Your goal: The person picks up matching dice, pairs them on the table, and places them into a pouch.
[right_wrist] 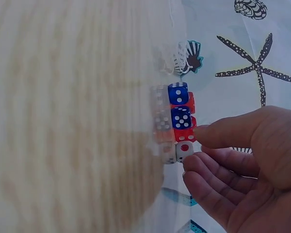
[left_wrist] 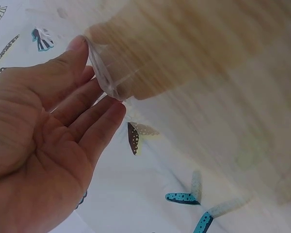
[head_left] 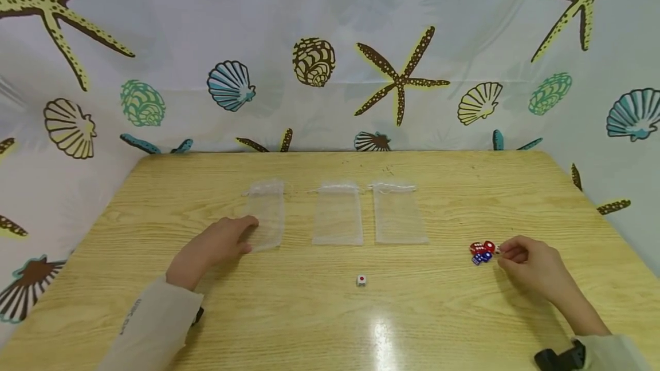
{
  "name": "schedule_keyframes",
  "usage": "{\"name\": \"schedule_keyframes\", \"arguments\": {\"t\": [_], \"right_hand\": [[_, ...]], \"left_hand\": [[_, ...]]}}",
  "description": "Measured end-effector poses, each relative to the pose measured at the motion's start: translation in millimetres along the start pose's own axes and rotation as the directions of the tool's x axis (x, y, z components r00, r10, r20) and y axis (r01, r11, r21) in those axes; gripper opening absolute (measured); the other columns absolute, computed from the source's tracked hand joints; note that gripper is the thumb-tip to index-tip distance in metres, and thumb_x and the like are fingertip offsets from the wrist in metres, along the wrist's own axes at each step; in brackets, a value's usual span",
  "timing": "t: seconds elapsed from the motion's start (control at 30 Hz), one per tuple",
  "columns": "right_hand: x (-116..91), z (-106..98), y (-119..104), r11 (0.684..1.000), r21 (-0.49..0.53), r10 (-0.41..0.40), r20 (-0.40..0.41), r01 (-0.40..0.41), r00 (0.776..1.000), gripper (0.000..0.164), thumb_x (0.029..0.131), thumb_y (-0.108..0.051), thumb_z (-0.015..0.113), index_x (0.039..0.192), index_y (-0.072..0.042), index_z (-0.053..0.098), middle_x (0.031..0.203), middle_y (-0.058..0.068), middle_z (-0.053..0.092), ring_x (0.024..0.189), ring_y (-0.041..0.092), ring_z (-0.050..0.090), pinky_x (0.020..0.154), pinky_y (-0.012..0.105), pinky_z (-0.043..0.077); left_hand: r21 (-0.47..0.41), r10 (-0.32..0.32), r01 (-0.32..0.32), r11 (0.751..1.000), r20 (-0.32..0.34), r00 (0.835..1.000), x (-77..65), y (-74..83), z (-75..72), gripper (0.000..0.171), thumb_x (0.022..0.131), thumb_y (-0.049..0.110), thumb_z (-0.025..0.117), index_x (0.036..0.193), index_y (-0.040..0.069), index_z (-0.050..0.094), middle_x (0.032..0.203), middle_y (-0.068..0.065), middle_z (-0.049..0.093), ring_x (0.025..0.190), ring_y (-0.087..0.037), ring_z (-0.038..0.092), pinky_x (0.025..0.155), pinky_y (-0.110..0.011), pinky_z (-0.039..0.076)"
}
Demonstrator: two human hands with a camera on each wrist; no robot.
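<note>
My left hand (head_left: 222, 245) lies at the left edge of a sheer white drawstring bag (head_left: 270, 216). In the left wrist view its thumb and fingertips stand apart along the see-through bag edge (left_wrist: 106, 77). My right hand (head_left: 533, 268) is at a small group of dice, pinching a white die (right_wrist: 184, 151) with a red dot at its fingertips. Red dice (head_left: 476, 248) and blue dice (head_left: 481, 257) sit close together just left of those fingers. In the right wrist view the blue die (right_wrist: 181, 117) overlaps red ones, partly hiding them.
Two more sheer bags lie flat, a middle bag (head_left: 337, 216) and a right bag (head_left: 399, 216). Another white die (head_left: 361, 280) with a red dot sits alone near the front middle of the wooden table (head_left: 289, 314). A shell-and-starfish cloth (head_left: 278, 16) hangs behind and beside the table.
</note>
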State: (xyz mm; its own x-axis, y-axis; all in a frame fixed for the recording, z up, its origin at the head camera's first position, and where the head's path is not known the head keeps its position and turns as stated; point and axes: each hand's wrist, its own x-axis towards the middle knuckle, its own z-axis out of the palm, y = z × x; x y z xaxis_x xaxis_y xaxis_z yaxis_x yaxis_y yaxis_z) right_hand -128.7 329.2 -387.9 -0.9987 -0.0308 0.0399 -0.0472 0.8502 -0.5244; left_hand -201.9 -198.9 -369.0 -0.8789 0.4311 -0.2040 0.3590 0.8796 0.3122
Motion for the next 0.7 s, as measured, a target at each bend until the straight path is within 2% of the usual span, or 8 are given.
{"name": "schedule_keyframes", "arguments": {"t": [0.23, 0.7], "right_hand": [[2, -3, 3, 1.000, -0.018, 0.017, -0.019, -0.017, 1.000, 0.020, 0.085, -0.013, 0.067, 0.098, 0.003, 0.064, 0.085, 0.010, 0.067, 0.074, 0.015, 0.062, 0.060, 0.023, 0.048], [14, -1, 7, 0.999, -0.028, 0.017, 0.028, -0.016, 0.999, 0.025, 0.083, -0.013, 0.071, 0.098, 0.005, 0.063, 0.084, 0.010, 0.067, 0.073, 0.015, 0.061, 0.059, 0.023, 0.047]], "left_hand": [[-0.001, 0.017, -0.017, 1.000, -0.020, 1.000, 0.2, -0.3, 1.5, 0.047, 0.091, 0.012, 0.063, 0.133, -0.004, 0.048, 0.125, -0.026, 0.058, 0.110, -0.040, 0.058, 0.092, -0.051, 0.047], [0.001, 0.033, -0.033, 0.999, -0.039, 0.999, -4.2, 0.6, -3.0, 0.046, 0.091, 0.011, 0.064, 0.131, -0.005, 0.049, 0.124, -0.026, 0.058, 0.110, -0.040, 0.058, 0.092, -0.050, 0.047]]}}
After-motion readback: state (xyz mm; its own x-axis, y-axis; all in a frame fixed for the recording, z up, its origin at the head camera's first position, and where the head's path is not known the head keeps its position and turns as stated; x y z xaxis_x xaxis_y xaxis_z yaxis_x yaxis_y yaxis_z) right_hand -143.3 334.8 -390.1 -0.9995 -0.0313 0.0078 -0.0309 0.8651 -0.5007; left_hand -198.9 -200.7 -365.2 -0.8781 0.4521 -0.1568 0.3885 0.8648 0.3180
